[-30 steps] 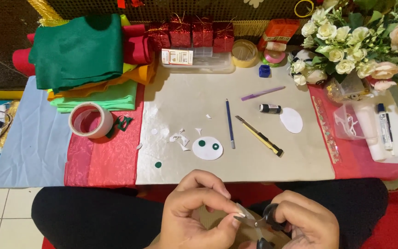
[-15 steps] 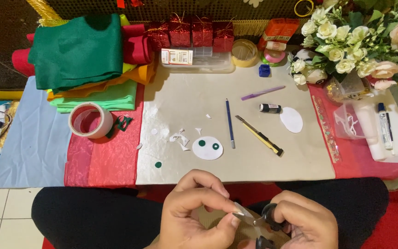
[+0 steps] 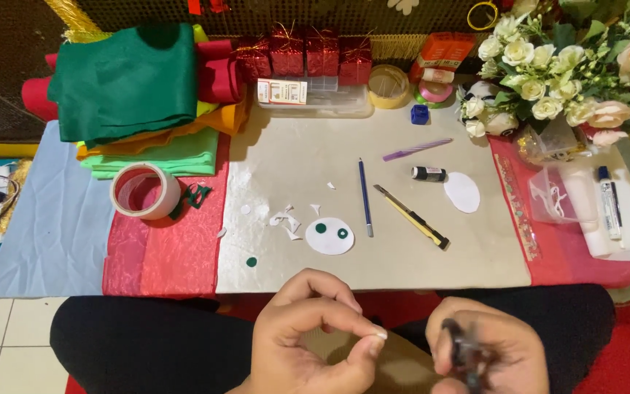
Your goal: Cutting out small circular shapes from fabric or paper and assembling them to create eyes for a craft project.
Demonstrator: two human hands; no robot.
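Beige mat (image 3: pixel 315 157) beyond lap; left hand (image 3: pixel 308 343) pinching a barely visible scrap, right hand (image 3: pixel 486 354) gripping dark scissors (image 3: pixel 464 357).

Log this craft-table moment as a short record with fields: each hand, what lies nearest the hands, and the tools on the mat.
left hand: left hand, thumb and forefinger pinched; anything between them is too small to tell
right hand: right hand, closed around dark scissors
nearest on mat: white felt oval bearing two green dots; loose green dot
tools: blue pencil, yellow utility knife
left side: tape roll, folded green felt
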